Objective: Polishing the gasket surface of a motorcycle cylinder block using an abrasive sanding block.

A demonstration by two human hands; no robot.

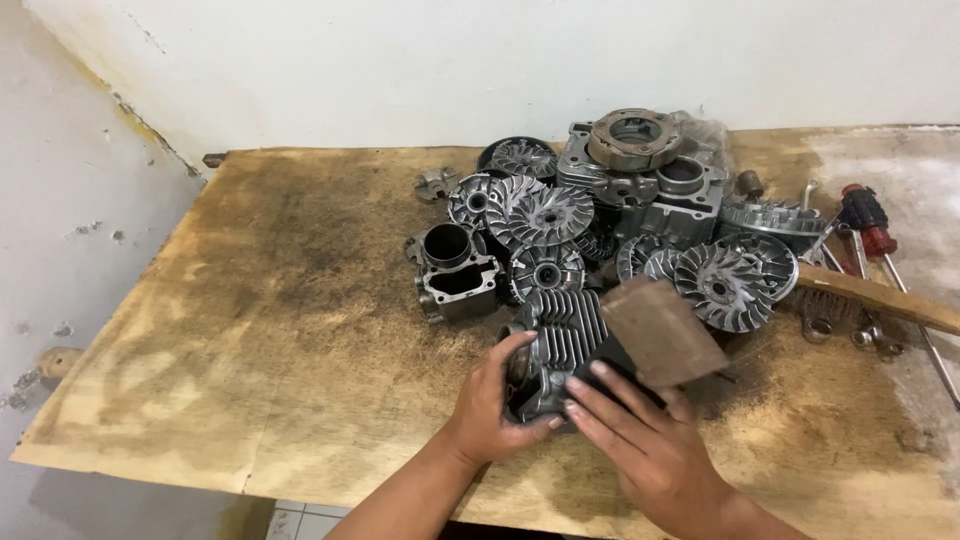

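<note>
My left hand grips the near end of the finned cylinder, which lies on the worktop at the front of the parts pile. My right hand lies flat over it, fingers stretched out, pinning a brown sanding block. The block could slip off the fins and scrape my knuckles. Left of the cylinder sits a square engine block; behind it, fan wheels crowd close; far right lie screwdrivers.
</note>
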